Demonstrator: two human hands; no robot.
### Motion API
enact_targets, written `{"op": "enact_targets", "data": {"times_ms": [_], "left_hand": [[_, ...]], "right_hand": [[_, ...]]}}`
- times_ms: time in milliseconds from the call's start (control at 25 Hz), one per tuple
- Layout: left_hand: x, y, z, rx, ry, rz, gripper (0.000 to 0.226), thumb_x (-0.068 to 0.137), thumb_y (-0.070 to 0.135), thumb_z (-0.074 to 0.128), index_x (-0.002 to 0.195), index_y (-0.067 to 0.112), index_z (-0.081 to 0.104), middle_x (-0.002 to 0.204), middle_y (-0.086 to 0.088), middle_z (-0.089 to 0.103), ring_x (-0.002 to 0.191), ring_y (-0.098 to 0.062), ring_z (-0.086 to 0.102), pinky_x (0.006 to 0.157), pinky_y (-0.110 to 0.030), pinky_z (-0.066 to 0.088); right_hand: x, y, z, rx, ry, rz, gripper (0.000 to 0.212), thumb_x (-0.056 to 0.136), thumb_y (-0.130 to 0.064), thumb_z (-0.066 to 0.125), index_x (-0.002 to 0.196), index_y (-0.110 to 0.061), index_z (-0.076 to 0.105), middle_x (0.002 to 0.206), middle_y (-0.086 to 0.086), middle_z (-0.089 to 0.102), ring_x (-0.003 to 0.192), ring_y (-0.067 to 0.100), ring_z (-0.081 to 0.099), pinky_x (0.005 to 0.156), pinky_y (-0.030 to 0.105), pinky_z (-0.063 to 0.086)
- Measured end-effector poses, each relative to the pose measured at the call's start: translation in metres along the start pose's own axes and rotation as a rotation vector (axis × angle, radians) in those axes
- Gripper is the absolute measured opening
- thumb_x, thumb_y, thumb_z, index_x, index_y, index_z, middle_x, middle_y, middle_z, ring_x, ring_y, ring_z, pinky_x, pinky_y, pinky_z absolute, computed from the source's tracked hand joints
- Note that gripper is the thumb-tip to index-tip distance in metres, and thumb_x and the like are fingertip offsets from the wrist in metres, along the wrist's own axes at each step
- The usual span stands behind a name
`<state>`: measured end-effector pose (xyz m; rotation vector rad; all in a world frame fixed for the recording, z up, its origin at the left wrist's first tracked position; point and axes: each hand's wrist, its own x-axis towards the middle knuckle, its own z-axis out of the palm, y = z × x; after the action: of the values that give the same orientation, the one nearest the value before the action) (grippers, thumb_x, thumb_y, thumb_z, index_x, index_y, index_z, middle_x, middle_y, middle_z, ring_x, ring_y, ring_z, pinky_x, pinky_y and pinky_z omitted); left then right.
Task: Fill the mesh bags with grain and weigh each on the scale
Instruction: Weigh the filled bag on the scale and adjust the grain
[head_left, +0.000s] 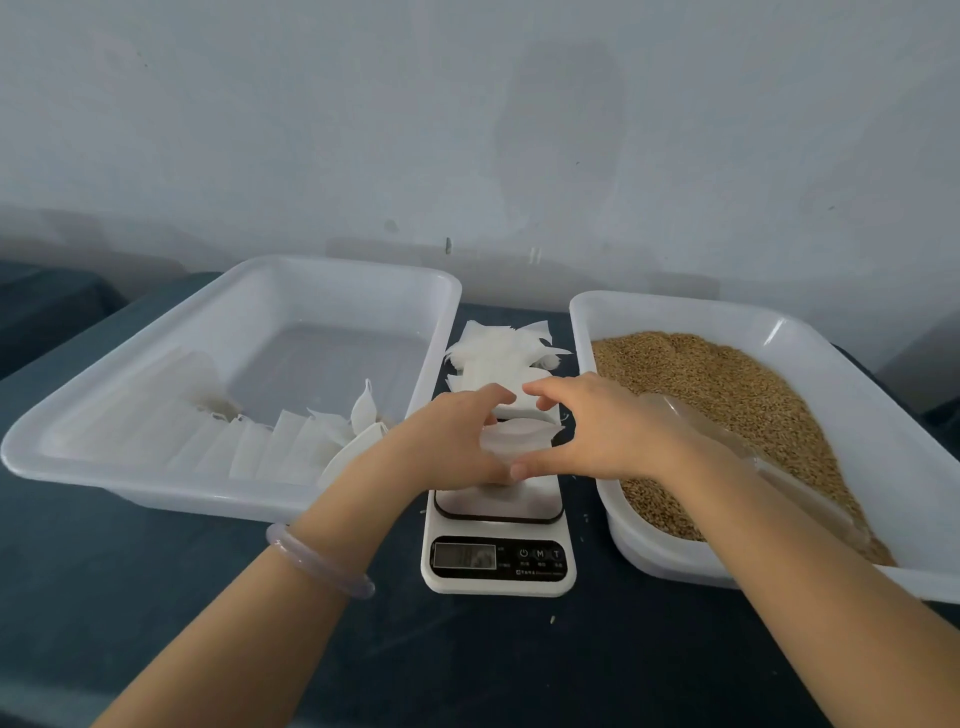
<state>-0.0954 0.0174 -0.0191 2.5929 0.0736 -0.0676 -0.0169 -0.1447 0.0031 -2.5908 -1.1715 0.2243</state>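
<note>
**A:** What is laid out, biggest first?

**B:** On a dark table (156, 597) two white trays are set. The left tray (343, 262) is lined with a row of bags (270, 447) along its near wall. The right tray (675, 306) is heaped with grain (727, 384). A scale (498, 564) is placed between them.

**A:** And the mesh bag (514, 436)?

**B:** It is held just over the scale's platform, pinched by the left hand (447, 441) and right hand (602, 431), both curled on it. Its long axis is laid left to right, and its mouth seems turned upward.
</note>
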Motion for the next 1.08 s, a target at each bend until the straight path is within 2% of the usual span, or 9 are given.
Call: {"op": "enact_targets", "data": {"times_ms": [200, 360, 680, 840, 920, 960, 1040, 1080], "left_hand": [[-0.001, 0.001, -0.002, -0.017, 0.048, -0.002, 0.055, 0.084, 0.030, 0.067, 0.134, 0.024, 0.045, 0.119, 0.001, 0.058, 0.102, -0.015, 0.052, 0.090, -0.026, 0.041], [0.000, -0.001, -0.001, -0.036, 0.103, -0.008, 0.039, 0.088, 0.025, 0.062, 0.126, 0.022, 0.054, 0.115, 0.000, 0.060, 0.091, -0.011, 0.050, 0.082, -0.020, 0.038], [-0.001, 0.000, -0.001, -0.042, 0.134, -0.004, 0.030, 0.089, 0.024, 0.060, 0.119, 0.022, 0.060, 0.097, 0.006, 0.057, 0.087, -0.011, 0.050, 0.077, -0.021, 0.036], [0.003, 0.004, 0.004, 0.023, 0.137, -0.030, 0.025, 0.088, 0.027, 0.062, 0.111, 0.018, 0.064, 0.094, 0.000, 0.062, 0.088, -0.017, 0.052, 0.074, -0.026, 0.040], [0.004, 0.006, 0.005, 0.050, 0.160, -0.036, 0.018, 0.091, 0.025, 0.057, 0.097, 0.013, 0.069, 0.075, -0.001, 0.056, 0.078, -0.019, 0.049, 0.066, -0.027, 0.038], [0.003, 0.007, 0.003, 0.027, 0.174, -0.026, 0.017, 0.092, 0.023, 0.056, 0.087, 0.012, 0.069, 0.065, 0.002, 0.051, 0.072, -0.019, 0.047, 0.061, -0.025, 0.035], [0.001, 0.005, -0.001, -0.076, 0.209, -0.017, 0.021, 0.091, 0.020, 0.058, 0.071, 0.021, 0.065, 0.055, 0.010, 0.047, 0.061, -0.014, 0.046, 0.052, -0.017, 0.032], [-0.001, 0.003, -0.005, -0.135, 0.233, -0.019, 0.021, 0.089, 0.020, 0.059, 0.070, 0.027, 0.064, 0.054, 0.014, 0.050, 0.058, -0.006, 0.048, 0.050, -0.012, 0.032]], "right_hand": [[0.002, 0.003, 0.005, -0.020, 0.031, -0.045, 0.061, 0.085, -0.051, 0.058, 0.139, -0.027, 0.041, 0.127, -0.007, 0.056, 0.121, 0.015, 0.045, 0.086, 0.023, 0.031], [0.002, 0.003, 0.007, -0.049, 0.040, -0.058, 0.050, 0.089, -0.034, 0.060, 0.136, -0.024, 0.046, 0.125, -0.004, 0.058, 0.120, 0.017, 0.046, 0.094, 0.029, 0.035], [0.001, 0.004, 0.007, -0.062, 0.061, -0.035, 0.046, 0.087, -0.032, 0.062, 0.131, -0.023, 0.053, 0.124, -0.001, 0.060, 0.114, 0.017, 0.050, 0.091, 0.029, 0.040], [0.002, 0.003, 0.012, -0.093, 0.057, -0.032, 0.047, 0.083, -0.036, 0.066, 0.127, -0.024, 0.056, 0.120, -0.001, 0.061, 0.111, 0.020, 0.052, 0.087, 0.030, 0.041], [0.005, 0.000, 0.015, -0.105, 0.067, -0.019, 0.037, 0.081, -0.035, 0.067, 0.116, -0.023, 0.062, 0.106, -0.001, 0.063, 0.104, 0.021, 0.054, 0.077, 0.029, 0.040], [0.006, -0.001, 0.015, -0.099, 0.090, -0.019, 0.027, 0.082, -0.034, 0.066, 0.106, -0.021, 0.065, 0.092, -0.002, 0.063, 0.095, 0.021, 0.056, 0.069, 0.028, 0.039], [0.008, -0.001, 0.013, -0.007, 0.149, -0.008, 0.012, 0.085, -0.031, 0.063, 0.088, -0.020, 0.067, 0.068, -0.011, 0.054, 0.070, 0.010, 0.056, 0.054, 0.025, 0.033], [0.009, 0.000, 0.012, 0.092, 0.172, -0.001, 0.009, 0.085, -0.030, 0.063, 0.083, -0.023, 0.066, 0.064, -0.013, 0.053, 0.060, 0.002, 0.053, 0.050, 0.021, 0.031]]}}
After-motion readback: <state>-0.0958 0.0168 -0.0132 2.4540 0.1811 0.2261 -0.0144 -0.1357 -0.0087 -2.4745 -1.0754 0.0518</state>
